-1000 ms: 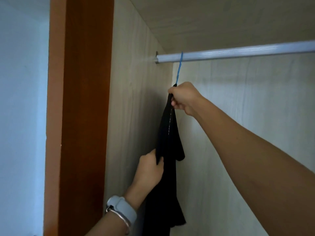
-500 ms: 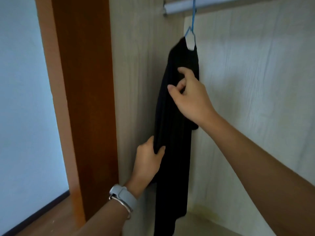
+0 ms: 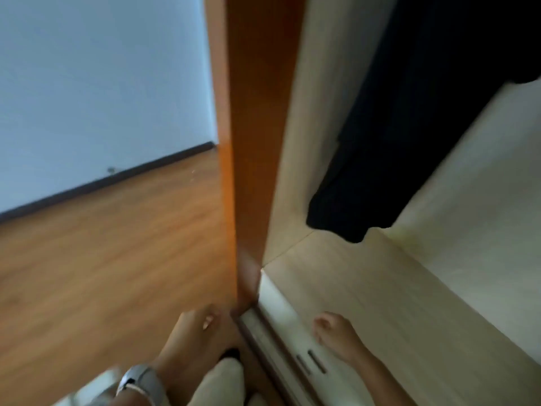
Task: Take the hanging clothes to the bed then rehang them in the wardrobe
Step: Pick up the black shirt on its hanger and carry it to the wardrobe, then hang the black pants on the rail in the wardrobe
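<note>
Presently, in the head view, we find the garment (image 3: 395, 142) hanging inside the wardrobe (image 3: 322, 83), close to its left wall, hem just above the wardrobe floor. The hanger and rail are out of frame. The left hand (image 3: 199, 320) and right hand (image 3: 333, 332) hang low near the track (image 3: 281, 356), well apart from the garment. Their fingers are loosely curled and hold nothing that we can see (blur spoils the finer detail).

Risks, in our judgement:
- We cannot confirm the hook is seated, and a shallow catch could let the garment drop.
- Cloth lying this near the opening might snag in a sliding door.
- The raised track is a trip point for anyone turning away.

Materials:
- The garment is black, soft and limp, falling in long folds to an uneven hem.
- The wardrobe lining is pale, matt wood-grain.
- The side panel (image 3: 257, 112) is smooth orange-brown.
- The floor (image 3: 102, 259) is warm wood plank.
- A grey watch (image 3: 140, 382) sits on the left wrist.
</note>
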